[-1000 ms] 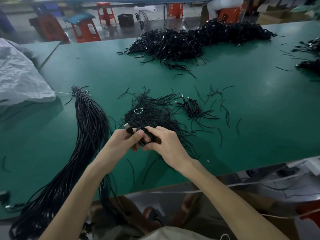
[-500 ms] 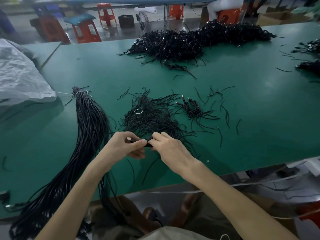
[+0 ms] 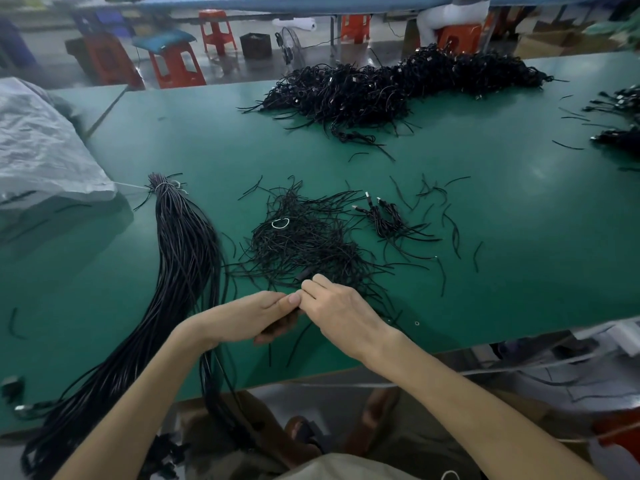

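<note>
A short black cable (image 3: 281, 324) sits just below the middle of the frame, held low over the near edge of the green counter (image 3: 502, 258) between both hands. The left grip (image 3: 249, 317) has its fingers curled round the cable from below, thumb laid on top. The right grip (image 3: 341, 313) meets it knuckle to thumb, its fingertips bent down and pinching the same cable; how much of the cable lies inside the two palms cannot be told. Just above the hands, touching the right fingers, spreads a loose pile of thin black ties (image 3: 304, 244) with a small white ring (image 3: 280, 223) on it. Right of that pile lies a small cluster of plugged leads (image 3: 384, 220). A long tied bundle of cables (image 3: 187, 258) runs down the left. A large dark heap (image 3: 398, 88) fills the upper centre, and a grey sack (image 3: 41, 150) lies at upper left.
</note>
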Demonstrator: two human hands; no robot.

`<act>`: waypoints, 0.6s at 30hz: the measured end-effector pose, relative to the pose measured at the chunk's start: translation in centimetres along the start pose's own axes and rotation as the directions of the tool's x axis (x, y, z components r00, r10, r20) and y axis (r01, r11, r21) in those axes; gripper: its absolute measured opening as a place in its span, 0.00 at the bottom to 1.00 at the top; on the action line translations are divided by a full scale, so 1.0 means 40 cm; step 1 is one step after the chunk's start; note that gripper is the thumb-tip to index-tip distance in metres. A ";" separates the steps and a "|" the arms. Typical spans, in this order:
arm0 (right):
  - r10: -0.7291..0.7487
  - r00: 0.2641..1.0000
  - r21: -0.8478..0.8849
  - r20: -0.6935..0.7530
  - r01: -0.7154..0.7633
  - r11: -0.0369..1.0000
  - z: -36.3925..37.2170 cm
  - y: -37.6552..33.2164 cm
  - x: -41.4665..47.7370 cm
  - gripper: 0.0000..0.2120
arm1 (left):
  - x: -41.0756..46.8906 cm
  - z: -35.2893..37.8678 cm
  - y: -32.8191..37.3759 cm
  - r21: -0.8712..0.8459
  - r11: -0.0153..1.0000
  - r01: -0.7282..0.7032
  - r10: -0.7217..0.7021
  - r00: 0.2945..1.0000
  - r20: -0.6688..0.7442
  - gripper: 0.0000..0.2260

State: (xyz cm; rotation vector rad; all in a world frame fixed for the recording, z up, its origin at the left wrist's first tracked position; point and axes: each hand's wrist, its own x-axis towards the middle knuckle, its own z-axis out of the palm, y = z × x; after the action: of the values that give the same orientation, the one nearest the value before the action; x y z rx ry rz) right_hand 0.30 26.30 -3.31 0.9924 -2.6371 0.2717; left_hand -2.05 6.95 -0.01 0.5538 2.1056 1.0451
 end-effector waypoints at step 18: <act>0.456 0.890 0.112 -0.011 -0.452 0.885 0.054 0.053 0.034 0.15 | 0.052 -0.012 -0.169 -0.406 0.898 -0.173 -0.216 0.629 -0.747 0.17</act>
State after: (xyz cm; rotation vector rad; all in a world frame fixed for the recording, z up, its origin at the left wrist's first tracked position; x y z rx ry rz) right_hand -2.55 26.43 -4.99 0.3702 -2.8133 0.5345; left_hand -4.18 4.10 -6.16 -0.2406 2.4186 1.9487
